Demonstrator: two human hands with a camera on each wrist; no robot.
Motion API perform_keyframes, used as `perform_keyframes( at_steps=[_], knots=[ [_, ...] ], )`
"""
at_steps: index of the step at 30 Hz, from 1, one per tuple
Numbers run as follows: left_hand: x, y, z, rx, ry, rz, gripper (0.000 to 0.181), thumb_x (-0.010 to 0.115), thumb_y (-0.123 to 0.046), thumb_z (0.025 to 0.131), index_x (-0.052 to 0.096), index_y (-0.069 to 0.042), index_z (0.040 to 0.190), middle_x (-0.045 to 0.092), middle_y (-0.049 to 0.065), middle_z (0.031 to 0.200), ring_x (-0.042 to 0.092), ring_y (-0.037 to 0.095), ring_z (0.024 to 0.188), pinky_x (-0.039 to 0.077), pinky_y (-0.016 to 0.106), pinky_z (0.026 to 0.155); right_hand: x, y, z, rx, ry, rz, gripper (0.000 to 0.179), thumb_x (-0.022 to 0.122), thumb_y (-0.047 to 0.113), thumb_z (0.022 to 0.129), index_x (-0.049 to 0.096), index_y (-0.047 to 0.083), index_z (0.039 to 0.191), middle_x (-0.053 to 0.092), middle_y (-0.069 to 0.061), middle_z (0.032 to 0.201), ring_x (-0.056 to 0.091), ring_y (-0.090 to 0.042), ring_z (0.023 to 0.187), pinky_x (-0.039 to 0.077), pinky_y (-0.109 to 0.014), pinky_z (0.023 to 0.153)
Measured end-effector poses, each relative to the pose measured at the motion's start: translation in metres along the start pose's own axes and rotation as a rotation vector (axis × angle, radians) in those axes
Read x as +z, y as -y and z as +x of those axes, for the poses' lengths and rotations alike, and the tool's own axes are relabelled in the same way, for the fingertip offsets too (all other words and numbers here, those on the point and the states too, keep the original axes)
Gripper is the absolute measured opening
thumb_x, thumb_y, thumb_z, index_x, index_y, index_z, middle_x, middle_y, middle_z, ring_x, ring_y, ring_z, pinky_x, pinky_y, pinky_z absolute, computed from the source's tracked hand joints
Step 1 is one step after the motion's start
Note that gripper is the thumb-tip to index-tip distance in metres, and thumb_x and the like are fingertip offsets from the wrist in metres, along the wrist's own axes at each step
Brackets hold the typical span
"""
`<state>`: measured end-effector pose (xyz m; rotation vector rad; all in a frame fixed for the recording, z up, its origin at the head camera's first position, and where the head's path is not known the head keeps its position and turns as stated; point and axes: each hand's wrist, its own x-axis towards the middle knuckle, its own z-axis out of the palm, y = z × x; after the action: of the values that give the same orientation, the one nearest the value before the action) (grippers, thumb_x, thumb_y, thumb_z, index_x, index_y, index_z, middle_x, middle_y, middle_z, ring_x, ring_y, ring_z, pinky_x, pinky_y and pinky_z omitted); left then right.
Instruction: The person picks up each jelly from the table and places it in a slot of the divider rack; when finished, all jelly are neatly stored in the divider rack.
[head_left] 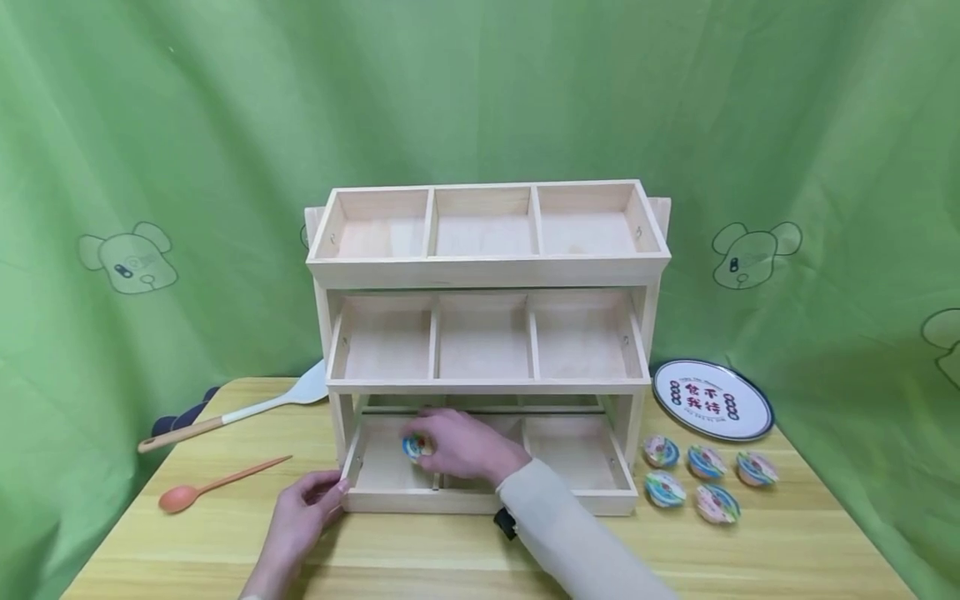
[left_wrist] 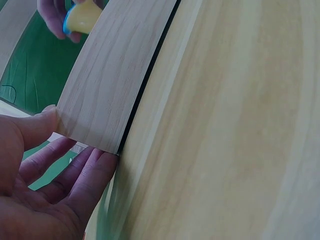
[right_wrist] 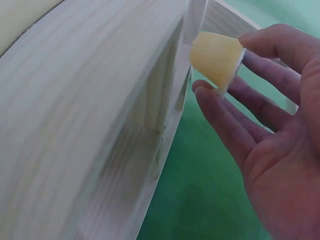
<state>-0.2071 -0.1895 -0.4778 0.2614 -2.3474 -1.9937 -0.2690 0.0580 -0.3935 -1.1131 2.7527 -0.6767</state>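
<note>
My right hand [head_left: 467,446] pinches a small jelly cup [head_left: 412,447] over the left compartment of the bottom wooden tray [head_left: 487,502]. The right wrist view shows the cup [right_wrist: 216,56] to be yellowish and tapered, with thumb and fingertips at its lid end. At the tray's front left corner is my left hand [head_left: 300,512]. In the left wrist view the thumb of this left hand [left_wrist: 55,185] lies on one edge of the tray's front board [left_wrist: 112,75] and the fingers curl against the other. The tray belongs to a three-tier wooden rack [head_left: 487,272].
Several jelly cups [head_left: 706,461] lie right of the rack, in front of a white oval plate [head_left: 712,400] with a dark rim. On the left are a spatula [head_left: 247,410] with a wooden handle and an orange spoon [head_left: 182,498]. A green curtain [head_left: 480,92] hangs behind.
</note>
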Motion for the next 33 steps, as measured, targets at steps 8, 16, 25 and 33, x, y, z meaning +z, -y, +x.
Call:
perform_keyframes(
  at_steps=[8, 16, 25, 33],
  knots=[
    [-0.001, 0.003, -0.001, -0.012, 0.007, -0.017, 0.034, 0.068, -0.004, 0.092, 0.059, 0.011, 0.122, 0.06, 0.021, 0.114, 0.062, 0.025, 0.098, 0.058, 0.026, 0.084, 0.012, 0.0, 0.019, 0.044, 0.059, 0.114, 0.053, 0.072, 0.01, 0.087, 0.056, 0.012, 0.137, 0.063, 0.004, 0.11, 0.055, -0.002, 0.083, 0.051, -0.015, 0.072],
    [-0.004, 0.002, 0.001, -0.017, 0.016, -0.042, 0.037, 0.068, -0.006, 0.093, 0.058, 0.012, 0.123, 0.06, 0.021, 0.113, 0.062, 0.022, 0.097, 0.058, 0.027, 0.085, 0.02, 0.004, 0.041, 0.032, 0.063, 0.002, 0.044, 0.073, 0.014, 0.087, 0.061, 0.011, 0.13, 0.062, 0.004, 0.11, 0.055, -0.004, 0.087, 0.05, -0.015, 0.078],
    [-0.002, 0.001, 0.002, -0.02, 0.022, -0.05, 0.035, 0.067, -0.004, 0.093, 0.058, 0.011, 0.123, 0.06, 0.022, 0.115, 0.062, 0.024, 0.098, 0.058, 0.027, 0.086, 0.035, 0.013, 0.059, 0.071, 0.091, -0.003, 0.043, 0.075, 0.013, 0.086, 0.063, 0.013, 0.128, 0.064, 0.006, 0.106, 0.055, -0.002, 0.079, 0.05, -0.014, 0.071],
    [-0.001, 0.002, 0.001, -0.014, 0.015, -0.046, 0.035, 0.067, -0.004, 0.092, 0.057, 0.012, 0.122, 0.059, 0.022, 0.115, 0.062, 0.024, 0.099, 0.058, 0.026, 0.086, 0.045, 0.021, 0.064, 0.064, 0.119, -0.028, 0.037, 0.077, 0.011, 0.084, 0.066, 0.014, 0.119, 0.063, 0.008, 0.097, 0.054, -0.003, 0.078, 0.05, -0.014, 0.068]
  ],
)
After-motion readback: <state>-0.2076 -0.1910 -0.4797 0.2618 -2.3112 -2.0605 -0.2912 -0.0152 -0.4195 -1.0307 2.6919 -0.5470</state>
